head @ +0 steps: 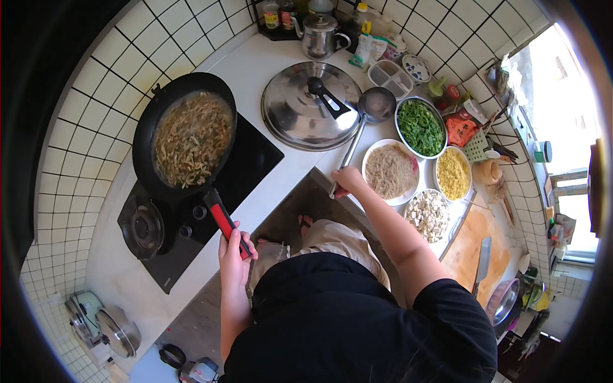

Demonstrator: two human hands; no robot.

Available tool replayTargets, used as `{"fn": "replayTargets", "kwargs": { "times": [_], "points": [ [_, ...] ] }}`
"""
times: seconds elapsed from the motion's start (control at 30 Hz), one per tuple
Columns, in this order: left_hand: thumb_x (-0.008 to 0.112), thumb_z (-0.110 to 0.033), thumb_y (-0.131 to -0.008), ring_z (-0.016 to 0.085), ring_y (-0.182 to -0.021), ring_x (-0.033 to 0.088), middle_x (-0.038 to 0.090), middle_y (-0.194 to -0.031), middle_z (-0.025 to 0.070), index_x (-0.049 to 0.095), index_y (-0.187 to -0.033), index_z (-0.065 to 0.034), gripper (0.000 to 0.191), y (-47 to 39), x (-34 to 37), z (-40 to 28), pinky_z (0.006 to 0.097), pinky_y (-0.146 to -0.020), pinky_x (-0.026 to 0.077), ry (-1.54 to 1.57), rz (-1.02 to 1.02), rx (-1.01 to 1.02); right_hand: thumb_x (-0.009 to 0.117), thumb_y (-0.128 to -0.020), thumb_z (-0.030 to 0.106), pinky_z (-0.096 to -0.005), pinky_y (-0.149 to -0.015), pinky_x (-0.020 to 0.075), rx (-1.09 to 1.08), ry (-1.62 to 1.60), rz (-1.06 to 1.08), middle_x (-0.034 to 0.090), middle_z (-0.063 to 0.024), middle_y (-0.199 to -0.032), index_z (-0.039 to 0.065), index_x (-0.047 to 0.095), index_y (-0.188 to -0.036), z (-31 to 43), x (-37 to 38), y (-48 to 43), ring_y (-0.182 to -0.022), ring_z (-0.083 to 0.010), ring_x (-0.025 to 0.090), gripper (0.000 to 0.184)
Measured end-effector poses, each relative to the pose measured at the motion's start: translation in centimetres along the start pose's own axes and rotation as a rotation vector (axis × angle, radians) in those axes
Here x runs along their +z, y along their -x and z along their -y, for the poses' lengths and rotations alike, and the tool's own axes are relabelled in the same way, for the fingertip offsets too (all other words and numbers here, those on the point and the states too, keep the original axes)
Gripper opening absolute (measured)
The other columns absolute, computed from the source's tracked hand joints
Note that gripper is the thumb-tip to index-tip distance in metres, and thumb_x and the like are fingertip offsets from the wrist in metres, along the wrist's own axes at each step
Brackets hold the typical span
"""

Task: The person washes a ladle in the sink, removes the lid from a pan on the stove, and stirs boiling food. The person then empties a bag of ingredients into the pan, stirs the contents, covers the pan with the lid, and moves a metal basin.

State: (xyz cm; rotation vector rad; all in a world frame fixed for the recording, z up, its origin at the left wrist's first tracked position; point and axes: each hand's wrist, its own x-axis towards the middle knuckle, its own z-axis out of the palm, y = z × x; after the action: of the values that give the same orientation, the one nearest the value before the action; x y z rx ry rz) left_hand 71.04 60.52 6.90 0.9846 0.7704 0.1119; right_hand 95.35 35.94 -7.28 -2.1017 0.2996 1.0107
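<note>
My left hand (237, 246) is closed around the red and black handle of a black wok (143, 134), which sits over the black glass cooktop (254, 153). Shredded food (194, 139) in some liquid fills the wok. In my right hand (348, 182) is the long handle of a metal ladle (377, 104), its bowl beside a domed steel lid (292, 105). Near my right forearm stand a bowl of noodle-like strands (390, 172), diced white food (427, 215), chopped yellow food (452, 173) and a metal bowl of chopped greens (420, 128).
A cleaver (483, 258) lies on the wooden cutting board (471, 239) at right. A steel kettle (319, 36), a divided container (390, 79) and seasoning bottles (271, 15) line the back. Lidded pots (117, 330) stand at lower left. An empty burner (145, 227) is left of the knobs.
</note>
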Motion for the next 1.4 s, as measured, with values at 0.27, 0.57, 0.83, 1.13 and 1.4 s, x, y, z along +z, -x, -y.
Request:
{"fn": "replayTargets", "kwargs": {
  "times": [0.27,0.57,0.83,1.13,1.4],
  "points": [
    [0.047,-0.023,-0.099,0.010,-0.060,0.050,0.051,-0.081,0.0035,0.044,-0.124,-0.0036,0.032,0.0,0.2,-0.1,0.0256,-0.050,0.042,0.002,0.003,-0.004,0.050,-0.086,0.033,-0.0371,-0.049,0.0511,-0.182,0.176,-0.054,0.059,-0.0138,-0.053,-0.006,0.061,-0.064,1.7,0.5,-0.3,-0.042,-0.0247,0.058,0.046],
    [0.048,-0.022,-0.099,0.011,-0.060,0.051,0.052,-0.081,0.0040,0.044,-0.124,-0.0034,0.031,-0.1,0.2,0.0,0.0263,-0.049,0.042,0.028,-0.009,0.001,0.051,-0.086,0.031,-0.0434,-0.066,0.0546,-0.170,0.304,-0.350,0.066,-0.0214,-0.070,-0.006,0.065,-0.079,-1.5,0.9,-1.0,-0.066,-0.0346,0.068,0.040],
    [0.047,-0.019,-0.099,0.013,-0.059,0.054,0.053,-0.083,0.0067,0.042,-0.124,-0.0026,0.031,-0.3,-0.4,0.1,0.0286,-0.048,0.045,0.051,0.005,0.003,0.041,-0.093,0.032,-0.0366,-0.066,0.0567,-0.283,0.820,-0.052,0.069,-0.0184,-0.082,-0.006,0.066,-0.091,0.0,-1.4,-1.1,-0.058,-0.0256,0.068,0.046],
    [0.047,-0.019,-0.099,0.013,-0.060,0.055,0.053,-0.085,0.0077,0.041,-0.126,-0.0024,0.032,-0.3,-0.6,0.2,0.0286,-0.049,0.046,0.055,0.002,0.003,0.061,-0.080,0.053,-0.0402,-0.075,0.0544,-0.617,0.808,-0.869,0.062,-0.0193,-0.100,0.001,0.057,-0.100,16.3,-4.5,-1.6,-0.093,-0.0330,0.064,0.056],
    [0.048,-0.021,-0.099,0.013,-0.059,0.057,0.055,-0.086,0.0064,0.040,-0.125,-0.0039,0.032,-0.1,-0.6,0.2,0.0282,-0.050,0.048,0.056,-0.016,-0.018,0.065,-0.073,0.050,-0.0413,-0.077,0.0535,-0.485,0.945,-0.465,0.068,-0.0144,-0.099,0.005,0.068,-0.095,20.4,-5.7,-4.5,-0.092,-0.0312,0.066,0.051]
  ]
}}
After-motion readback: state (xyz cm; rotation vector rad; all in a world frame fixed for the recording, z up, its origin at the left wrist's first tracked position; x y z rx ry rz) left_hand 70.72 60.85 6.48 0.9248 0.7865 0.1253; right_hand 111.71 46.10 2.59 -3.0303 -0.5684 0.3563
